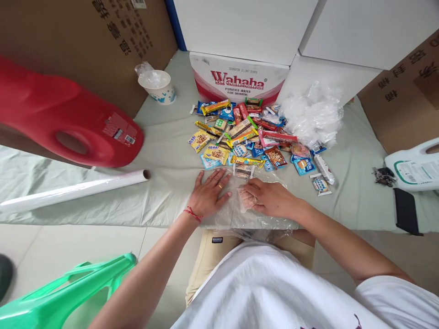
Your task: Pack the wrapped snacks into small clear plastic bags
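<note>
My left hand lies flat with its fingers spread, pressing the left part of a clear plastic sheet or bag onto the cloth. Just to its right, my right hand is closed on a small pinkish snack packet, held low over the plastic. A clear-wrapped dark snack lies just beyond both hands. Behind it spreads a heap of wrapped snacks, among them a yellow cookie packet, a brown cookie packet and a blue packet.
Crumpled clear plastic bags sit right of the heap, before a Wahaha carton. Leftward are a red jug, a white roll and a paper cup. A white bottle and a black phone-like object lie far right.
</note>
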Available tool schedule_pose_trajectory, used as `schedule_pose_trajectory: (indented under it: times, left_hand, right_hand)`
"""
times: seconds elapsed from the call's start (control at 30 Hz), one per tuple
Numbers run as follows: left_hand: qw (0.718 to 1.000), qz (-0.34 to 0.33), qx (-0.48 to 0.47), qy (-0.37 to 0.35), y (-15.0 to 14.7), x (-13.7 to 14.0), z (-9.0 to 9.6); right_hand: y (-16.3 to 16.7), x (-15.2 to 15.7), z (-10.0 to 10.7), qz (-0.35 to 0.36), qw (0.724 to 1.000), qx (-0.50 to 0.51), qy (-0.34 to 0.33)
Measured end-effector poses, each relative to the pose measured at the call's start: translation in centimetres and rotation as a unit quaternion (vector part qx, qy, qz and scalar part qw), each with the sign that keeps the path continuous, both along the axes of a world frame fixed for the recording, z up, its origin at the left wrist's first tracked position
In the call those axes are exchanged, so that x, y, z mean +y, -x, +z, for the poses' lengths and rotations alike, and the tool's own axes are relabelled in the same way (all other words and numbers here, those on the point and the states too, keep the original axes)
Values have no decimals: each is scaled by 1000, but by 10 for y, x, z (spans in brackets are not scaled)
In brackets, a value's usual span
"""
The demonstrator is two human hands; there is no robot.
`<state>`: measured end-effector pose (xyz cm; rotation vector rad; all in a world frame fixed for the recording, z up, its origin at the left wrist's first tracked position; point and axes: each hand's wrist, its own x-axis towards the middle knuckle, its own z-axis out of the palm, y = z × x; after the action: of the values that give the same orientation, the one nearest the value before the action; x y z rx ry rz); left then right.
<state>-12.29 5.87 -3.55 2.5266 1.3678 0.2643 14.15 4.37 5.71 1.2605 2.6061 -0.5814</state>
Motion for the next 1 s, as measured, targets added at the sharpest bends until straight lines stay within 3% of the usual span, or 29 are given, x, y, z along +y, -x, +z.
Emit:
schedule_pose_trajectory:
  times: [0.13,0.23,0.3,0.4,0.47,0.57,0.67,0.73,0.83,0.93,1.0]
  left_hand:
    - [997,35,-62,-43,10,-6,4]
    - [983,54,-121,-128,22,-33,9]
    - [975,-17,-146,-164,29,-60,10]
    - [965,-181,-132,-139,35,-99,2]
    - [967,-211,-98,-105,38,-114,-9]
    - [978,-167,-72,-101,39,-121,-26]
    - [981,-131,-98,-107,37,-115,-27]
    - [981,-93,-151,-82,32,-107,-16]
    - [969,-4,-246,21,25,-89,11]
    - [944,102,-284,136,19,-65,30]
    - [926,175,-279,187,15,-48,33]
  right_hand:
    - [-24,-20,8,-47,994,89,-43]
    - [-50,-57,-1,-56,978,172,-103]
    - [-68,-88,-18,-28,976,185,-116]
    - [-89,-127,-53,8,980,161,-115]
    - [-96,-141,-75,6,981,153,-122]
    - [-95,-140,-89,-19,977,172,-126]
    - [-89,-121,-77,-56,967,235,-76]
    - [-86,-103,-59,-98,949,299,-27]
    - [-86,-72,-36,-167,913,370,39]
    - [-89,-40,-30,-235,890,385,72]
    - [-90,-22,-35,-276,888,357,83]
